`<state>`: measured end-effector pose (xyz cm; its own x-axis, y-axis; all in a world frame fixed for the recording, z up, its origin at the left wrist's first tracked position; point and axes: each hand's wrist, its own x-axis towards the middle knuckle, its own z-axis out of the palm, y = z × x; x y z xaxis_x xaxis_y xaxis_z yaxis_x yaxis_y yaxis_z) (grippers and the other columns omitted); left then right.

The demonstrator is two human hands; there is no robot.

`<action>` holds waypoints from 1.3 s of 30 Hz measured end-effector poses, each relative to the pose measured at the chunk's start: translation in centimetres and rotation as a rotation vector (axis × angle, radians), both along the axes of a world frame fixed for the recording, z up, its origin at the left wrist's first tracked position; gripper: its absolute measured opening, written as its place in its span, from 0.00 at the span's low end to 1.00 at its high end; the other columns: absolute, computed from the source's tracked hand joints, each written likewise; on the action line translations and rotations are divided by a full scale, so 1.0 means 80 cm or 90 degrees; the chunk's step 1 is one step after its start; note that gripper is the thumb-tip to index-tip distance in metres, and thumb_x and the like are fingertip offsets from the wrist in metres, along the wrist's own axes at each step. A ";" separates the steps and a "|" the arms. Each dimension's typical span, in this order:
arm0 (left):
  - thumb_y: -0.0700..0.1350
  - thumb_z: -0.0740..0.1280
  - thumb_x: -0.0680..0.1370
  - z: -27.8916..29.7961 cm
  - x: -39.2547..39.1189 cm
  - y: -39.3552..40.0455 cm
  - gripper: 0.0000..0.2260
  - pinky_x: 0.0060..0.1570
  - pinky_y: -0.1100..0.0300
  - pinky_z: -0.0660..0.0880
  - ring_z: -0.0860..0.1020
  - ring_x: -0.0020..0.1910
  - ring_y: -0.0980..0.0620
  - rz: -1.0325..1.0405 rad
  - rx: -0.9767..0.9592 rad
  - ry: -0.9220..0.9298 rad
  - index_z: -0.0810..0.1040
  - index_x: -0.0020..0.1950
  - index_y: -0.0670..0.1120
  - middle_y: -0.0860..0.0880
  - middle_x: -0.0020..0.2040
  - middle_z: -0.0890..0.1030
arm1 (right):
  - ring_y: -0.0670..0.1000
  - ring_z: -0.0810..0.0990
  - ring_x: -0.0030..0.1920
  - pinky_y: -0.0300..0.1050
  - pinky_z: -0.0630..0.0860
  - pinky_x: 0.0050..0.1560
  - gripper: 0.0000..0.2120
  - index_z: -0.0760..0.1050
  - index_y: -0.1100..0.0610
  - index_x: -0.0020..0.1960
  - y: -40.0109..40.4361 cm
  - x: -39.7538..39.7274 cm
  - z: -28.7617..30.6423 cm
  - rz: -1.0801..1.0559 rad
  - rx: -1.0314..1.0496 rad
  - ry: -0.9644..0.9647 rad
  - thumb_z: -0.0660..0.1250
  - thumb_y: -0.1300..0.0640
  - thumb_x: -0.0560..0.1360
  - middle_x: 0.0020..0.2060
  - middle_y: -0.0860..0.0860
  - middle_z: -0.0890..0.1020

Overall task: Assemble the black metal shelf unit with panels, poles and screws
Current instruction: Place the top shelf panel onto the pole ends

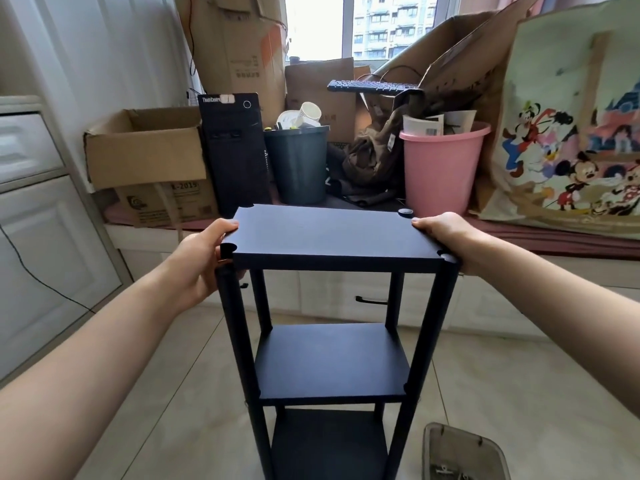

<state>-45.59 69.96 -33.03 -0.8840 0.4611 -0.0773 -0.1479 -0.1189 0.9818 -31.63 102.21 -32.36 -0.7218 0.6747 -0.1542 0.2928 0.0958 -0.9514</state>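
The fingers of the left hand and right hand gripped the top panel on its poles; best press evenly, keep it level; one cap sat in a corner.

A single head-worn camera is looking forward and down from close above the shelf unit, facing the cluttered window ledge beyond
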 end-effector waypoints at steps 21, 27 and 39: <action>0.55 0.67 0.79 0.013 -0.023 0.007 0.16 0.33 0.59 0.81 0.86 0.38 0.49 -0.089 -0.037 -0.086 0.80 0.57 0.45 0.48 0.43 0.86 | 0.45 0.77 0.19 0.31 0.66 0.18 0.10 0.76 0.60 0.42 -0.004 0.001 -0.004 -0.023 -0.057 0.052 0.64 0.57 0.80 0.21 0.48 0.79; 0.57 0.69 0.76 0.006 -0.027 0.018 0.14 0.32 0.61 0.78 0.84 0.34 0.53 -0.015 -0.073 -0.047 0.81 0.53 0.49 0.51 0.39 0.84 | 0.45 0.77 0.19 0.31 0.68 0.19 0.09 0.77 0.60 0.42 -0.006 0.004 -0.004 -0.032 -0.054 0.064 0.65 0.57 0.79 0.21 0.48 0.79; 0.63 0.71 0.74 -0.004 -0.022 0.022 0.18 0.22 0.64 0.71 0.76 0.24 0.55 -0.061 -0.061 -0.114 0.79 0.48 0.49 0.52 0.30 0.78 | 0.45 0.75 0.17 0.31 0.66 0.17 0.11 0.75 0.60 0.40 -0.006 0.004 -0.001 -0.076 -0.041 0.063 0.64 0.58 0.80 0.19 0.47 0.77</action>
